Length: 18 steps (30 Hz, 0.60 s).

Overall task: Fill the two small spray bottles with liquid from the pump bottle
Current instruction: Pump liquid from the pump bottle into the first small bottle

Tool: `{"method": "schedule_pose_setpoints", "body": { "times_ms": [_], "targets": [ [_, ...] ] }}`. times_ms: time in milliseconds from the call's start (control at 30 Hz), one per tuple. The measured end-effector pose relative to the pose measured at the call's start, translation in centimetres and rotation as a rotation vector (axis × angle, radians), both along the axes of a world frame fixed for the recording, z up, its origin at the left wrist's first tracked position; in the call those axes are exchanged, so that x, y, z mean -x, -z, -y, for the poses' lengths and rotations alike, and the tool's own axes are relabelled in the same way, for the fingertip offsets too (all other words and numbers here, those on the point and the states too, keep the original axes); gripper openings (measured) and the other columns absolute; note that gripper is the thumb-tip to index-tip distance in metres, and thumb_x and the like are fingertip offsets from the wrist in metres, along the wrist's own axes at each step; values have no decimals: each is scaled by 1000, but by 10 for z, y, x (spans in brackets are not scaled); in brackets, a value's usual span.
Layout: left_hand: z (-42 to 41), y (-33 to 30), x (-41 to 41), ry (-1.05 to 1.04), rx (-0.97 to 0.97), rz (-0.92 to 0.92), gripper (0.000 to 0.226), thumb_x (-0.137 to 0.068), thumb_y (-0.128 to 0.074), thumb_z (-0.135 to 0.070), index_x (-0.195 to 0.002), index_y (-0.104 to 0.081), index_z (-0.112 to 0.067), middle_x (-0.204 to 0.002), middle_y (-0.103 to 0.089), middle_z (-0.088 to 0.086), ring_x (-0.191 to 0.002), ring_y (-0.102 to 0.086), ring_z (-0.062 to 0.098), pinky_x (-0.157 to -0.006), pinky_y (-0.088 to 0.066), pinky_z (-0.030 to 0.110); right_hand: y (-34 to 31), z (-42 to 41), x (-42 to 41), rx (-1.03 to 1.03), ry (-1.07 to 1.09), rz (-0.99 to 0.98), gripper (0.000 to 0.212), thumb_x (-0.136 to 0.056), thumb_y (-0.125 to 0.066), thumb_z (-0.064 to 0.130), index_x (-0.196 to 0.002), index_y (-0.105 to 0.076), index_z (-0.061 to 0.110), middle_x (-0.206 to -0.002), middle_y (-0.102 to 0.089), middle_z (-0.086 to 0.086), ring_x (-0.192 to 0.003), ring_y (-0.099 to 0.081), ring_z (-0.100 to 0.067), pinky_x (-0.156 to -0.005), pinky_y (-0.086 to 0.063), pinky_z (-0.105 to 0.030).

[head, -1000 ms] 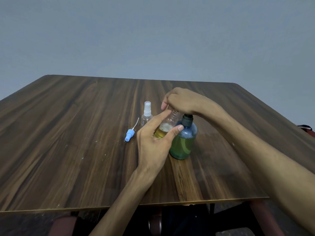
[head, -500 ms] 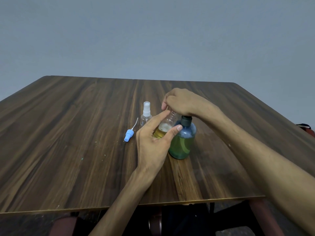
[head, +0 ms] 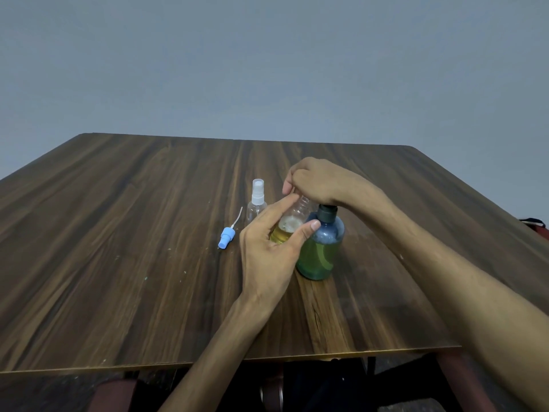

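Note:
My left hand (head: 267,251) grips an uncapped clear spray bottle (head: 289,226), tilted, with yellow foamy liquid in its lower part. Its neck sits under my right hand (head: 318,182), which lies over the pump head of the blue pump bottle (head: 322,251). The pump head itself is hidden by the hand; whether the fingers curl round it does not show. The pump bottle stands on the table and holds green-looking liquid. A second clear spray bottle (head: 257,203) with a white sprayer stands just behind and left, apparently empty.
A blue spray cap (head: 227,233) with its dip tube lies on the wooden table (head: 118,233) left of the bottles. The table's front edge runs close below my forearms. A dark red object (head: 534,226) shows past the right edge.
The hands and bottles stay nearly where they were. The pump bottle's collar sits slightly lower under my right hand than a second ago.

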State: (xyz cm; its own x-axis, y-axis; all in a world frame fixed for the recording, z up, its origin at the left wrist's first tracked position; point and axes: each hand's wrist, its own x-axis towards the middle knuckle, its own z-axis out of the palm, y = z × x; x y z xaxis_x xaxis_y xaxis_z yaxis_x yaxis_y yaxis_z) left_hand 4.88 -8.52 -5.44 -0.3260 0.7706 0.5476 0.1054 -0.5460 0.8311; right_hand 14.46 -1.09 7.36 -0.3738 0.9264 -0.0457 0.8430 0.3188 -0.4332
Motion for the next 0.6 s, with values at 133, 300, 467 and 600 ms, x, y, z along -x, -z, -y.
{"method": "schedule_pose_setpoints", "body": {
  "times_ms": [133,300,467,600],
  "targets": [
    [0,-1,-1,-1,-7,-1,49,-82,-90,-13,-126,-73,-25,-119,-78,-7,-115,-72,7,-101,-58,29,-5,1,-1,-19,7,-40,37,-97,-40,10,-100,-76,14,-100,-76,-3,-99,-71,-23,-91,-55,-36],
    [0,0,0,-5,-3,-5,49,-82,-91,-13,-128,-74,-21,-120,-78,-5,-117,-72,8,-101,-58,29,-4,3,-1,-18,-13,15,38,-98,-39,10,-103,-77,12,-108,-75,-5,-102,-71,-24,-90,-54,-36],
    [0,-1,-2,-13,1,-7,50,-82,-91,-13,-126,-72,-25,-120,-77,-8,-116,-72,6,-99,-58,26,-1,-2,-1,-8,-2,-26,37,-96,-39,10,-97,-76,15,-102,-75,-4,-97,-70,-21,-85,-52,-29],
    [0,1,-1,-18,-3,-2,50,-81,-91,-14,-126,-73,-25,-121,-78,-6,-116,-72,7,-100,-59,30,-3,-1,-3,-28,4,-32,36,-94,-40,12,-96,-75,18,-99,-77,-5,-96,-71,-22,-91,-56,-38]
  ]
}}
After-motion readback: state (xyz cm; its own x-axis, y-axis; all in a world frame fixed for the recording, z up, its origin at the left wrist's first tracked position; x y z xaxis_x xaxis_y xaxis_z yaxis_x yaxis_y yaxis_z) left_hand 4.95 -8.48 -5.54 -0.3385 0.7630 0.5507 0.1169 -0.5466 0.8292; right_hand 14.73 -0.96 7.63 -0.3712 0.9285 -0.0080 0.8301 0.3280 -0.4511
